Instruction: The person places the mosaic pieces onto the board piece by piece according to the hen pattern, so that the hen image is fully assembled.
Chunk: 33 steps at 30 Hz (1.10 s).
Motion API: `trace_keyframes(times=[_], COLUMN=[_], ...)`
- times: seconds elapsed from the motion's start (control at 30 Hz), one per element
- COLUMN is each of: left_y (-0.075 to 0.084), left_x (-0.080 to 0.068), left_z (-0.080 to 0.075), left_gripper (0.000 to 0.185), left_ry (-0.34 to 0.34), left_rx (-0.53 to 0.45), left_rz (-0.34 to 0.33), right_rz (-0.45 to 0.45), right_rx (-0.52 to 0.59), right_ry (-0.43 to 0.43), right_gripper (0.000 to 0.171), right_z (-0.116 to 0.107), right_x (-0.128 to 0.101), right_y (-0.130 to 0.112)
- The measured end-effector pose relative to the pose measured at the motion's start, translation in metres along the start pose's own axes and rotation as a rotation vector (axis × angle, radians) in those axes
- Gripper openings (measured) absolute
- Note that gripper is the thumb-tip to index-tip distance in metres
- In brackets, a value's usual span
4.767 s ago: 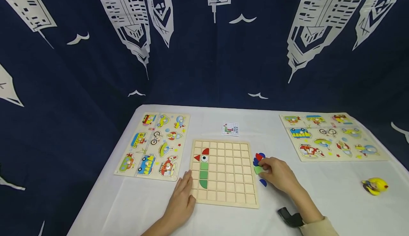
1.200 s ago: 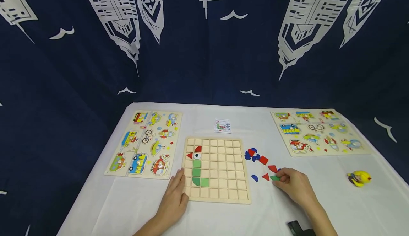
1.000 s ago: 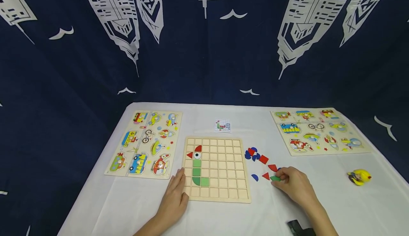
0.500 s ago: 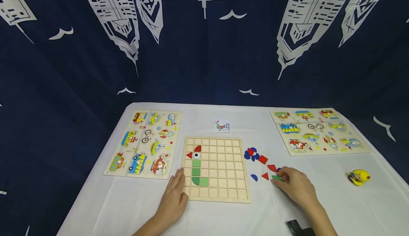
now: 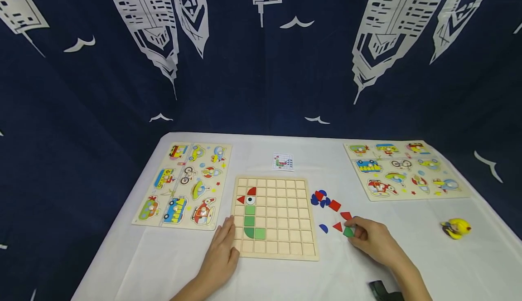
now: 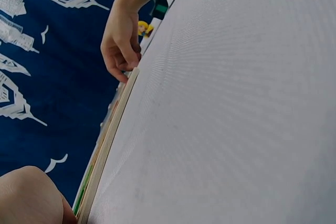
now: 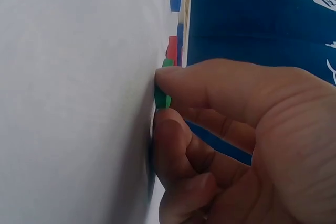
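Between the right hand's (image 5: 373,242) pinching fingers (image 7: 210,85) sits a green piece (image 7: 161,98), touching both.

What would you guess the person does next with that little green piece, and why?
Probably lift the green piece, pinched by the right hand, across to the grid board and set it beside the green tiles already laid. The left hand rests at the board's edge, and the cell there lies bare.
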<state>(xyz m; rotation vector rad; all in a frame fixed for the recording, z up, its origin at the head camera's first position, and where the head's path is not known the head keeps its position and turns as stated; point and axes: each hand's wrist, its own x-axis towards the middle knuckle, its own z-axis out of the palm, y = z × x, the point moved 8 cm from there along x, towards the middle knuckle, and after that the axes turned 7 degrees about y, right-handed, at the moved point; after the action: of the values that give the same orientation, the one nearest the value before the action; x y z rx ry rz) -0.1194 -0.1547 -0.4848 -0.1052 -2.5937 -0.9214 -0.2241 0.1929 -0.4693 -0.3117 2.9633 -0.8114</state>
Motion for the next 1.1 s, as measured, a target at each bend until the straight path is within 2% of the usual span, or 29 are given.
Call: trace_keyframes(times=[0.17,0.37,0.5,0.63,0.87,1.1], left_y=[0.0003,0.0017,0.0015,0.0017,0.0035,0.0037], left_x=[-0.0005,-0.0018,-0.0025,-0.0007,0.0007,0.0001], left_z=[-0.0003,0.0019,0.0015,-0.0014,-0.0034,-0.0033], left_gripper=[0.059,0.059,0.058,0.057,0.056,0.056], left_ry=[-0.001,-0.017,-0.014,0.0,0.009,0.016], left_rx=[-0.002,-0.016,-0.005,-0.002,-0.003,-0.002], left_rz=[0.0,-0.009,-0.007,0.003,0.013,0.018], right_rz=[0.015,0.03,0.018,-0.023,-0.028,-0.084], right_rx=[0.006,0.031,0.073,0.094,0.104,0.089], right_ry=[-0.005,-0.039,-0.056,-0.04,-0.009,0.068], right_gripper=[0.027,0.036,0.029,0.02,0.028,0.022], right_z=[0.0012,0.0038,0.0048,0.0035,0.003,0.0029], right_x=[0.0005,-0.0025,-0.0032,0.0007,0.0027,0.0038], right_y=[0.0027,0.0086,0.0086,0.0047,0.0005,0.0003])
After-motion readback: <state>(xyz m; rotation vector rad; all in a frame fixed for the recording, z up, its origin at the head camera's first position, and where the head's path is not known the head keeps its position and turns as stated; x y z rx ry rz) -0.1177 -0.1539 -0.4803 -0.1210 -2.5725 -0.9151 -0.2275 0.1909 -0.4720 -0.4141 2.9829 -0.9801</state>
